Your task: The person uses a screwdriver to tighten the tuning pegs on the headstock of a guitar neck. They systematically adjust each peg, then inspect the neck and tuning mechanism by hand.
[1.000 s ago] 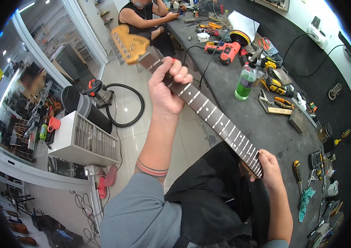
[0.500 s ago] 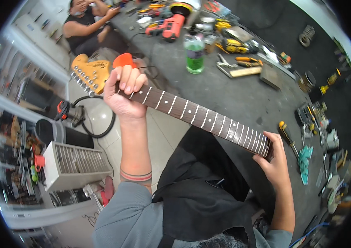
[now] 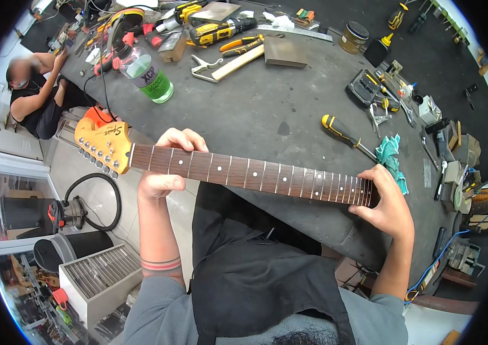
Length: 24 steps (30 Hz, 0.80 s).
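In the head view, a guitar neck (image 3: pixel 244 172) lies nearly level across the person's front at the workbench (image 3: pixel 267 109) edge, headstock (image 3: pixel 103 146) pointing left. The left hand (image 3: pixel 166 164) wraps closed around the neck near the headstock; the right hand (image 3: pixel 390 204) grips its heel end, forearms rising from below.

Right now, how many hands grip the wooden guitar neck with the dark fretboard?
2. The left hand wraps the wooden guitar neck with the dark fretboard just beside the pale headstock; the right hand holds its heel end over the grey workbench.
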{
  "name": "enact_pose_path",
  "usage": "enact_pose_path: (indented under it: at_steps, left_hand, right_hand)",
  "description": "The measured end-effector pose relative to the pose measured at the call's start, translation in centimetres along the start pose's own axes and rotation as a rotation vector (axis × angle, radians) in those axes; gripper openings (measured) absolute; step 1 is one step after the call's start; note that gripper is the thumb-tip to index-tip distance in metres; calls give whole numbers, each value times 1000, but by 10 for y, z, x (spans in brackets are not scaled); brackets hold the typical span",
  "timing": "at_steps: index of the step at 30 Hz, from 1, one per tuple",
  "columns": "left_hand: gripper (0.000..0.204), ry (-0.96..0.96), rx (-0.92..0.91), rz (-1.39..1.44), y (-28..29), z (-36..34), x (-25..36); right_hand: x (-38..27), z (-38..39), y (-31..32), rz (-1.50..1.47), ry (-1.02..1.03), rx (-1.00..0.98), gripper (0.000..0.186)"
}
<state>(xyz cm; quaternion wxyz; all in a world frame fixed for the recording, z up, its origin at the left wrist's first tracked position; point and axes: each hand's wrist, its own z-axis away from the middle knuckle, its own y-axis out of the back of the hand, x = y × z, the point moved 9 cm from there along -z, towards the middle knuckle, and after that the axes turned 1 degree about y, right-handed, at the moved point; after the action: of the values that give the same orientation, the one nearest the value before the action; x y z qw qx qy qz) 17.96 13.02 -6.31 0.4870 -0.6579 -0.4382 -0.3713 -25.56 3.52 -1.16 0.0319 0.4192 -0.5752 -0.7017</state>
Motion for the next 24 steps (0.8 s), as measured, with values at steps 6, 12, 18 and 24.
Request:
enact_pose_path:
  at_steps: [6,12,18,24]
  left_hand:
    - [50,-45,20,122,-3,-24,1]
    - [50,-46,-25,148,-12,-35,-14]
    - [49,-17,-87,214,-20,-41,-27]
    - [50,-45,-137,186,-19,-42,-29]
  right_hand:
    - [19,-1,0,-330,40,29,51]
    - [88,21,-3,-518,-230,145,16]
    - [98,17,-15,-546,-267,98,17]
    - [98,18,-15,-595,-252,121,18]
